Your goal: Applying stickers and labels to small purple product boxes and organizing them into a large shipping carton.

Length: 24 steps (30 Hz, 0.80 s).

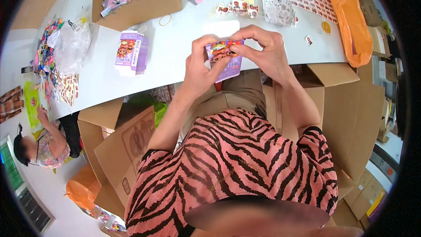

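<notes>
A: Small purple carton [226, 59]: we are gripping it with both hands, just over the near edge of the white surface [175, 39].

B: Our left hand [199, 68] is clamping its lower side, and our right hand [263, 48] is pinching the top flap.

A: A stack of flat purple cartons [131, 52] is lying toward the left edge, so we are judging most folding remains.
</notes>
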Tool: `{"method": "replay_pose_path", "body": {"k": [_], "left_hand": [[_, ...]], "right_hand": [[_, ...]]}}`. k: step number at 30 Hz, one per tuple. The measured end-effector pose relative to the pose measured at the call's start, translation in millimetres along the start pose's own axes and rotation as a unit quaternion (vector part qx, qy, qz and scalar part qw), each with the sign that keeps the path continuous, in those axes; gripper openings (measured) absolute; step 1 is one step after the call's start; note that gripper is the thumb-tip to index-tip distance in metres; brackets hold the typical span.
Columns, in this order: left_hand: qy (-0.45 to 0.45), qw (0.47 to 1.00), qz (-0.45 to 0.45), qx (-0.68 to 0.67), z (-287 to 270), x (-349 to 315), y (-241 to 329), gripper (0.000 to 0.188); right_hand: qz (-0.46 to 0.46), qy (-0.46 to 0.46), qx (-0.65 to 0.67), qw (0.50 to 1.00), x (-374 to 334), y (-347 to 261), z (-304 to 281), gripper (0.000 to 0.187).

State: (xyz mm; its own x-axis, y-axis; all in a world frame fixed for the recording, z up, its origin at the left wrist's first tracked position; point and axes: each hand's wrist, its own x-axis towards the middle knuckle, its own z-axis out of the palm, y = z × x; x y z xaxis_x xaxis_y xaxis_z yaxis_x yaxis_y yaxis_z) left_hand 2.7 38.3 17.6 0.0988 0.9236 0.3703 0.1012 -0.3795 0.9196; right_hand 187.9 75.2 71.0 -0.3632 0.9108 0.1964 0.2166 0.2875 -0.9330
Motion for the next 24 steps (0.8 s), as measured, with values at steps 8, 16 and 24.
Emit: {"method": "replay_pose_path", "body": {"k": [8,16,24], "left_hand": [[0.086,0.987,-0.050,-0.124,14.8,-5.1,11.3,0.061],[-0.044,0.938,-0.237,-0.249,0.4,-16.0,3.2,0.032],[-0.078,0.941,-0.232,-0.234,1.0,-15.1,8.5,0.035]], "right_hand": [[0.023,-0.012,0.005,1.000,-4.2,9.8,8.2,0.011],[-0.038,-0.006,-0.016,0.999,-14.2,7.7,18.2,0.017],[0.028,-0.079,0.105,0.991,3.5,-8.5,6.8,0.044]]}}
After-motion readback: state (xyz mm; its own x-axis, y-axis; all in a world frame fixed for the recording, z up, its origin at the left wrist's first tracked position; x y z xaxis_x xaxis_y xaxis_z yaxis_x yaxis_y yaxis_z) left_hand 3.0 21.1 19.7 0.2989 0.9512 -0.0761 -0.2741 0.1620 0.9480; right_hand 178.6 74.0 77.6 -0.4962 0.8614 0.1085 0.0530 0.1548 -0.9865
